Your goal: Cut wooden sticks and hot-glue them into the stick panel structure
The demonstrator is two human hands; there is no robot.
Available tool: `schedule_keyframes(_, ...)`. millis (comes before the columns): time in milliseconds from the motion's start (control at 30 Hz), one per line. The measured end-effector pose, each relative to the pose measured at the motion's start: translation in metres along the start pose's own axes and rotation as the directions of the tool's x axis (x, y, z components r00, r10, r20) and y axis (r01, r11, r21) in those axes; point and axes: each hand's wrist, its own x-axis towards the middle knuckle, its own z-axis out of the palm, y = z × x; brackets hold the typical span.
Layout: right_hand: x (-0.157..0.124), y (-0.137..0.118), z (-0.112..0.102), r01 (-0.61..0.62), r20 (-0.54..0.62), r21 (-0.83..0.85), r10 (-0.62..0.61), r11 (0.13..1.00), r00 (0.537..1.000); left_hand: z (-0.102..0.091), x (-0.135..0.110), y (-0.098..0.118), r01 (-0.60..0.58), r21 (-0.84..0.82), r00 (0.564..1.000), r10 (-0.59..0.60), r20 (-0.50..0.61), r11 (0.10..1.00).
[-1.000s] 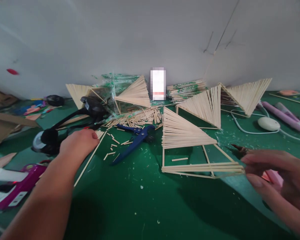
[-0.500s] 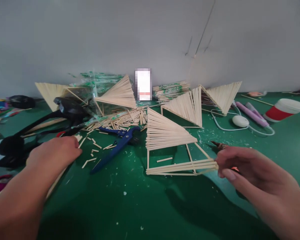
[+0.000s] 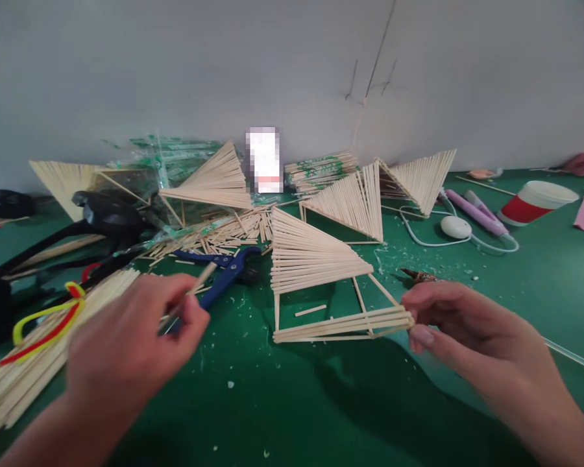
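Observation:
My left hand (image 3: 141,331) is closed on a thin wooden stick (image 3: 205,275), whose blurred tip pokes up past the fingers. Under and left of it lies a bundle of long wooden sticks (image 3: 24,383) with a yellow and red tie (image 3: 53,331). My right hand (image 3: 472,350) pinches the near right corner of a wooden stick frame (image 3: 316,259), which stands on the green table with stacked sticks fanning across its back side. Blue cutters (image 3: 224,272) lie between my left hand and the frame, partly covered by the fingers.
More fan-shaped stick frames (image 3: 350,204) stand along the wall. Short cut sticks (image 3: 233,233) lie piled behind the cutters. Farther right are a dark pointed object (image 3: 418,275), a white cable with an oval switch (image 3: 456,227), a pink tool (image 3: 479,211) and a red-and-white cup (image 3: 530,204).
My left hand has come away from the stick bundle toward the right and now holds a stick. The right hand keeps its pinch on the frame. The view has shifted slightly.

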Motion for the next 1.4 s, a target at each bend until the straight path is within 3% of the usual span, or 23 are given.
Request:
schedule_keyframes(33,0.000,0.000,0.000,-0.006,0.005,0.005,0.006,1.000,1.000,0.001,-0.003,0.014,-0.125,0.022,0.991,0.126,-0.051,0.992)
schedule_keyframes(133,0.000,0.000,0.000,-0.008,0.031,0.011,0.008,1.000,0.999,0.006,-0.012,0.042,-0.391,-0.151,0.917,0.398,0.018,0.908)
schedule_keyframes(300,-0.003,0.002,0.002,0.045,0.086,0.034,-0.047,0.998,0.995,0.008,-0.016,0.071,-0.533,-0.374,0.805,0.591,0.054,0.759)
schedule_keyframes(400,-0.003,0.006,0.001,0.085,0.124,0.058,-0.092,0.995,0.988,0.000,-0.007,0.101,-0.488,-0.485,0.800,0.594,0.083,0.726)
schedule_keyframes(500,-0.001,0.010,-0.001,0.123,0.180,0.078,-0.135,0.989,0.974,-0.005,0.004,0.131,-0.425,-0.594,0.829,0.557,0.046,0.683)
schedule_keyframes(600,0.000,0.012,-0.003,0.142,0.208,0.083,-0.157,0.986,0.965,-0.004,0.009,0.147,-0.374,-0.641,0.842,0.535,0.067,0.670)
schedule_keyframes(733,-0.001,0.015,-0.003,0.165,0.207,0.102,-0.183,0.981,0.961,0.001,0.011,0.150,-0.333,-0.653,0.833,0.537,0.133,0.680)
schedule_keyframes(1400,0.002,0.010,-0.001,0.117,0.225,0.136,-0.146,0.984,0.963,-0.003,0.014,0.155,-0.290,-0.722,0.793,0.581,0.186,0.628)
